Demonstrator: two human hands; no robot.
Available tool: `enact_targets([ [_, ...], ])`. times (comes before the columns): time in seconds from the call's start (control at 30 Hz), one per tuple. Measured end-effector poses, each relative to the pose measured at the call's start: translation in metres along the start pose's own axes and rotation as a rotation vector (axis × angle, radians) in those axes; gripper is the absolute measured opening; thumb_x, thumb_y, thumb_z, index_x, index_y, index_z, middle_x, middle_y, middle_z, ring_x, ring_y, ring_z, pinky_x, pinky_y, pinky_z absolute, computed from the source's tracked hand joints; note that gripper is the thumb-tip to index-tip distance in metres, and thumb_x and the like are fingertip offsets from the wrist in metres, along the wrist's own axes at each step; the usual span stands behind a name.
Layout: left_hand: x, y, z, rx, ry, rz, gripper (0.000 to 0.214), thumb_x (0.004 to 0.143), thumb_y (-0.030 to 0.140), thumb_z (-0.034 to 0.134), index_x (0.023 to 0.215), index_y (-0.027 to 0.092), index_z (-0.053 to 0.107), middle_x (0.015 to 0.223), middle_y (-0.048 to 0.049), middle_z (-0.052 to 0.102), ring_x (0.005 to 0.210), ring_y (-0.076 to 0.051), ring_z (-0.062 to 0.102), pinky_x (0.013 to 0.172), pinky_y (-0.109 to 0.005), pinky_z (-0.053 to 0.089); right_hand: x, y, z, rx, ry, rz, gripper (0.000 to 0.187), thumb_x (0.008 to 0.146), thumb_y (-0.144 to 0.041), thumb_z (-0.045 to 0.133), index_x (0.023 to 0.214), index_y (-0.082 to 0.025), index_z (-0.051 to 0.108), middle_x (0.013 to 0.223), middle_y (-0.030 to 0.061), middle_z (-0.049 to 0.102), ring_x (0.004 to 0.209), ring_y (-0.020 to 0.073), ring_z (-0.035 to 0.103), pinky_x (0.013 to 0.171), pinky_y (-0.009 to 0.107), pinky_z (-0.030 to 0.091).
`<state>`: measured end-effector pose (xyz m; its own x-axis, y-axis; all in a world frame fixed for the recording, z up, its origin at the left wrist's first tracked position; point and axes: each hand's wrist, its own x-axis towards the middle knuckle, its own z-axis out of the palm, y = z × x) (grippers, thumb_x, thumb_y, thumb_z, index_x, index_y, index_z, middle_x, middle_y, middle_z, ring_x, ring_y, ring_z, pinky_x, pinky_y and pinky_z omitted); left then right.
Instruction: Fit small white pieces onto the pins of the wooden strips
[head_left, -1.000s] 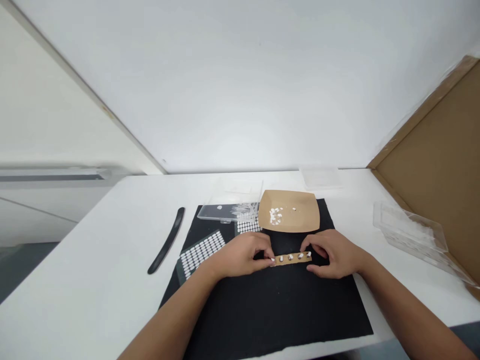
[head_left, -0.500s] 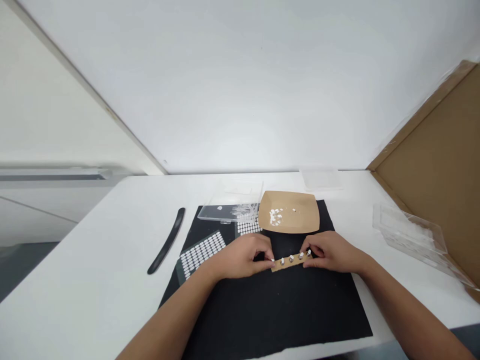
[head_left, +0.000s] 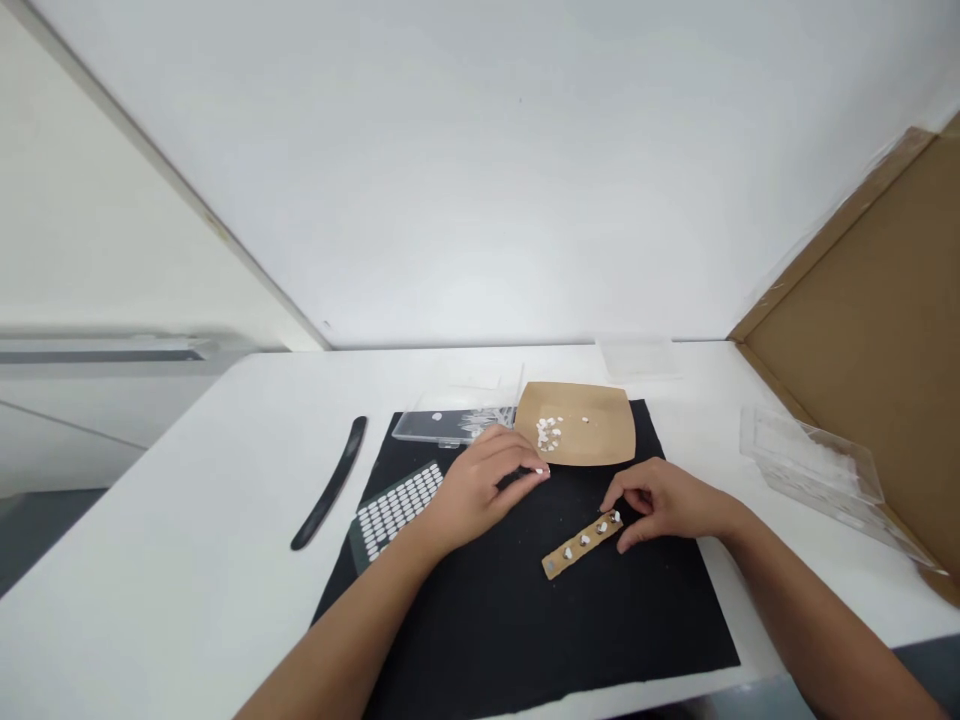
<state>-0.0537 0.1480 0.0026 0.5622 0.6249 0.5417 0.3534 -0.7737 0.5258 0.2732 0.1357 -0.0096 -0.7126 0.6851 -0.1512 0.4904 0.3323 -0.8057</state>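
Observation:
My left hand [head_left: 484, 485] is raised over the black mat, thumb and forefinger pinching a small white piece [head_left: 541, 471]; the fingertips partly cover it. Below and to the right lies a narrow cardboard strip [head_left: 576, 550], slanting across the mat. Several small white pieces on short metal stands are lined up along it, and its near left end carries only a greyish spot. Beside the strip's far right end is my right hand [head_left: 664, 505], thumb and forefinger apart, with nothing seen between them. Whether a fingertip touches the strip, I cannot tell.
A cardboard tray [head_left: 592, 430] with loose white pieces sits behind the hands. Left of it is a clear box [head_left: 420, 428] with white pieces. A sheet of white ovals [head_left: 394, 510], a black curved nail file [head_left: 330, 485] and a clear plastic case [head_left: 814, 460] lie around the black mat [head_left: 525, 640].
My left hand has moved up and away from the strip with a white piece. The strip's left end has swung toward me. My right hand's fingers have parted from the strip's right end.

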Motion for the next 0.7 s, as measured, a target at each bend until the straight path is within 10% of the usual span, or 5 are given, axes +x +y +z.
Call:
enact_targets([
  [0.7,-0.009,-0.015,0.010,0.463,0.406,-0.068,0.006,0.102,0.021,0.067,0.103,0.018,0.072,0.099,-0.0033,0.080,0.065,-0.010,0.070,0.066,-0.022,0.054,0.002,0.032,-0.008,-0.439,0.610,0.025,0.033,0.100,-0.051,0.069,0.125,-0.029,0.072,0.068,-0.0056,0.047,0.060,0.0131,0.051,0.062,0.026,0.040],
])
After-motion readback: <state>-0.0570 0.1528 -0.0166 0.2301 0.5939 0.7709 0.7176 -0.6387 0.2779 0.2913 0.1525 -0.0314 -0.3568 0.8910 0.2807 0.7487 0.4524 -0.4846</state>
